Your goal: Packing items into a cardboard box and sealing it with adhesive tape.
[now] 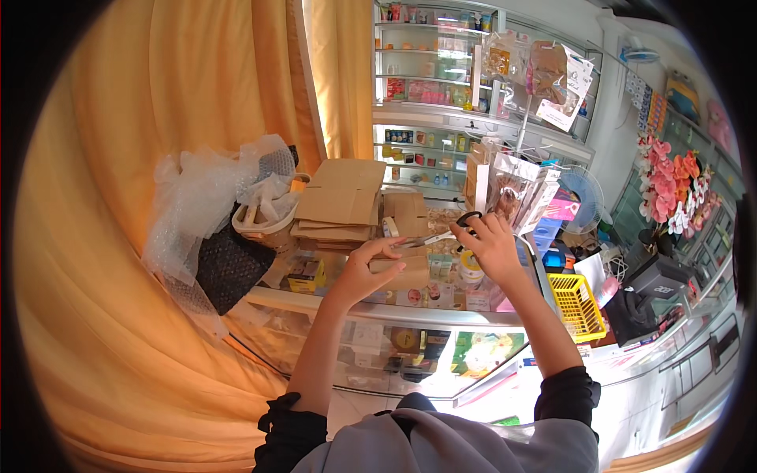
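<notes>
A pair of scissors (436, 237) with black handles is in my right hand (492, 245), its metal blades pointing left. My left hand (368, 271) grips a small brown cardboard piece (411, 271), with the thumb lying across its near side. The left index finger reaches close to the scissor tips. Below both hands is a glass-topped display counter (378, 310). A stack of flat brown cardboard (340, 183) lies just beyond my left hand, and a roll of tape (470, 266) sits under my right hand.
Left of the stack stand a white basket (263, 224) and bubble wrap (201, 195). Packaged goods hang on a display stand (523, 118) beyond my right hand. A yellow plastic basket (576, 307) is at right. Orange curtains (148, 118) line the left side; glass shelves (434, 65) stand behind.
</notes>
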The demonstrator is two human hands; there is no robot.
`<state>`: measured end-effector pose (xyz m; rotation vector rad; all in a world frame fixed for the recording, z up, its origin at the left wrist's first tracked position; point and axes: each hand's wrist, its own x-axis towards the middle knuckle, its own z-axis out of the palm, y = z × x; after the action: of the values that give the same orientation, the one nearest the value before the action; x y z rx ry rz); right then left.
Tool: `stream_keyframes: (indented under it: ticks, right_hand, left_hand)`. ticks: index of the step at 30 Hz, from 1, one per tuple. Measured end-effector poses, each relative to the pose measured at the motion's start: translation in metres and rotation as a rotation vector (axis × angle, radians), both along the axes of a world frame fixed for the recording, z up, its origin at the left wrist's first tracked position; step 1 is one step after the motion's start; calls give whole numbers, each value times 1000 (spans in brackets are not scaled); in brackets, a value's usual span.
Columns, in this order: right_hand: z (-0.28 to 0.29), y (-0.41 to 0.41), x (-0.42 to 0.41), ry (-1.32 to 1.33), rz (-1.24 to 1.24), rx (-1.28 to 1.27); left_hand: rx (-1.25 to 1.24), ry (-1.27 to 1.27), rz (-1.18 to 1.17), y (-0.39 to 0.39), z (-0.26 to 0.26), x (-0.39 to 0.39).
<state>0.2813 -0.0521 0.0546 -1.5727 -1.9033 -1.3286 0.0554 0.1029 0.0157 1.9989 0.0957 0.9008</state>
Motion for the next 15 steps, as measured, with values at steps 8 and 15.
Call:
stream_keyframes:
  ticks: [8, 15]
  right_hand:
    - [-7, 3, -7, 32, 37, -14]
    - [-9, 4, -5, 158, 65, -68]
  left_hand:
    - [49, 4, 24, 0, 1, -1]
    - [134, -2, 79, -1, 1, -1]
